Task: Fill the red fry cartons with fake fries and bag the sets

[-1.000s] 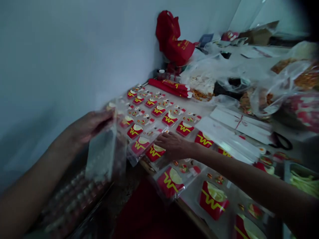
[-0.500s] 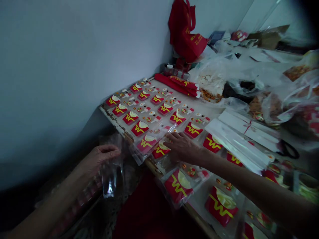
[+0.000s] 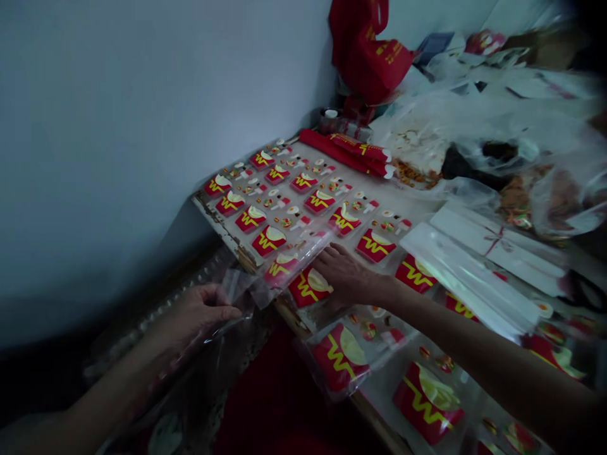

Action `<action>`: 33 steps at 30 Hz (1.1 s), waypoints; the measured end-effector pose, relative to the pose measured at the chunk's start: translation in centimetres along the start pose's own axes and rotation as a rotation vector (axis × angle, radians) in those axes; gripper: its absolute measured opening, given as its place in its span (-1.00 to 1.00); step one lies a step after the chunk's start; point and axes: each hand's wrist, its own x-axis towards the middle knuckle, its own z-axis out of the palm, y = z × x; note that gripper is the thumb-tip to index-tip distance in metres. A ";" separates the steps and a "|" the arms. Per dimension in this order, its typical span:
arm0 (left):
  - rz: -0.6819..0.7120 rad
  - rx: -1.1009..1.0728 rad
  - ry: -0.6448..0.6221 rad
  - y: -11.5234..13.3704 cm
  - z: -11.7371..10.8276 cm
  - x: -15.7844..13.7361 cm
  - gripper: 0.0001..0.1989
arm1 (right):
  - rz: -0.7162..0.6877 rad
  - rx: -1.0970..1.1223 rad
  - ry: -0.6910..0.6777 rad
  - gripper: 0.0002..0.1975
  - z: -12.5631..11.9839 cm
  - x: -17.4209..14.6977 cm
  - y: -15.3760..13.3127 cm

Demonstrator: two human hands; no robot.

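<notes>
In the head view, my left hand (image 3: 206,309) is off the table's near edge. Its thumb and fingers pinch a clear plastic bag (image 3: 237,284). A corner of this film reaches the clear packaging over a red toy fries box (image 3: 281,270) at the table edge. My right hand (image 3: 351,275) lies palm down with its fingers stretched out, beside another red fries box (image 3: 310,287) with a yellow zigzag. Small toy food pieces lie above each box, under clear plastic. Part of this set is hidden by my right hand.
Rows of similar sets cover the table (image 3: 246,256). A stack of clear plastic sleeves (image 3: 469,278) and white strips tied with string (image 3: 497,243) lie right. Behind are a red roll (image 3: 344,151), a red bag (image 3: 370,57) and plastic bags (image 3: 474,126). A wall (image 3: 118,126) stands left.
My left hand has moved right and slightly down with the clear bag, closer to the table edge. My right hand stays almost in place. The view has shifted a little.
</notes>
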 end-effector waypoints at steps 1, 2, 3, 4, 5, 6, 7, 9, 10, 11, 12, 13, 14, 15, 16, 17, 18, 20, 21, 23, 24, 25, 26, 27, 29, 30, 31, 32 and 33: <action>0.021 0.015 0.008 0.1 0.0 0.0 -0.58 | -0.001 0.021 -0.022 0.01 -0.2 0.0 0.0; 0.042 0.026 0.015 0.2 0.0 -0.1 -0.59 | -0.007 0.038 -0.043 0.00 -0.5 -0.1 0.0; 0.054 0.035 0.023 0.5 0.1 -0.1 -0.59 | -0.014 0.052 -0.056 -0.02 -0.9 -0.3 0.0; 0.060 0.039 0.033 0.7 0.1 -0.2 -0.58 | -0.020 0.067 -0.059 -0.03 -1.3 -0.6 0.1; 0.065 0.038 0.040 1.0 0.1 -0.3 -0.58 | -0.021 0.083 -0.056 -0.04 -1.8 -1.1 0.2; 0.066 0.037 0.035 1.2 0.2 -0.5 -0.57 | -0.016 0.099 -0.046 -0.05 -2.2 -1.6 0.3; 0.069 0.039 0.026 1.4 0.1 -0.6 -0.57 | -0.007 0.112 -0.031 -0.06 -2.7 -2.3 0.3; 0.082 0.066 0.014 1.7 0.0 -1.0 -0.57 | 0.016 0.119 0.012 -0.07 -3.7 -3.5 -0.1; 0.088 0.092 0.010 1.7 -0.1 -1.2 -0.57 | 0.031 0.111 0.034 -0.07 -4.2 -4.1 -0.4; 0.095 0.126 0.010 1.7 -0.3 -1.4 -0.57 | 0.046 0.100 0.055 -0.06 -4.7 -4.5 -0.9; 0.106 0.164 0.015 1.7 -0.5 -1.6 -0.58 | 0.064 0.088 0.079 -0.05 -5.1 -4.8 -1.4; 0.126 0.202 0.022 1.7 -0.7 -1.8 -0.59 | 0.086 0.075 0.102 -0.04 -5.6 -5.0 -2.0; 0.151 0.237 0.027 1.7 -0.9 -2.1 -0.60 | 0.112 0.060 0.125 -0.03 -6.0 -5.0 -2.7; 0.177 0.267 0.032 1.8 -1.1 -2.4 -0.61 | 0.141 0.043 0.149 -0.03 -6.5 -4.8 -3.3; 0.201 0.293 0.036 1.8 -1.3 -2.7 -0.63 | 0.174 0.022 0.178 -0.04 -6.9 -4.5 -4.0; 0.217 0.314 0.039 1.9 -1.3 -3.0 -0.64 | 0.212 -0.005 0.209 -0.04 -7.4 -4.2 -4.6; 0.225 0.330 0.041 2.0 -1.4 -3.3 -0.64 | 0.252 -0.033 0.236 -0.04 -7.8 -3.8 -5.2; 0.221 0.345 0.031 2.3 -1.3 -3.7 -0.64 | 0.315 -0.085 0.275 -0.03 -8.5 -3.0 -6.3; 0.216 0.346 0.020 2.4 -1.1 -3.9 -0.64 | 0.332 -0.104 0.285 -0.02 -8.8 -2.7 -6.8; 0.211 0.333 -0.027 2.7 -0.8 -3.9 -0.63 | 0.332 -0.128 0.296 -0.02 -8.9 -2.3 -7.7; 0.208 0.325 -0.064 2.8 -0.5 -3.7 -0.62 | 0.325 -0.138 0.303 -0.02 -8.7 -2.2 -8.1; 0.208 0.312 -0.110 2.9 -0.2 -3.5 -0.62 | 0.317 -0.150 0.313 -0.02 -8.5 -2.2 -8.4; 0.208 0.285 -0.163 2.9 0.1 -3.1 -0.62 | 0.312 -0.163 0.323 -0.02 -8.3 -2.3 -8.8; 0.204 0.240 -0.217 3.0 0.5 -2.7 -0.61 | 0.313 -0.172 0.331 -0.03 -8.0 -2.4 -9.1; 0.195 0.111 -0.282 3.2 1.2 -1.6 -0.58 | 0.328 -0.172 0.340 -0.05 -7.3 -2.7 -9.6; 0.194 0.050 -0.287 3.3 1.5 -1.1 -0.56 | 0.334 -0.160 0.338 -0.07 -7.0 -2.9 -9.7; 0.195 0.008 -0.280 3.5 1.8 -0.6 -0.55 | 0.340 -0.142 0.334 -0.08 -6.8 -3.1 -9.7; 0.202 -0.012 -0.263 3.7 2.0 -0.1 -0.55 | 0.343 -0.123 0.329 -0.09 -6.6 -3.4 -9.6; 0.218 -0.010 -0.246 4.0 2.2 0.2 -0.54 | 0.341 -0.104 0.318 -0.09 -6.5 -3.8 -9.4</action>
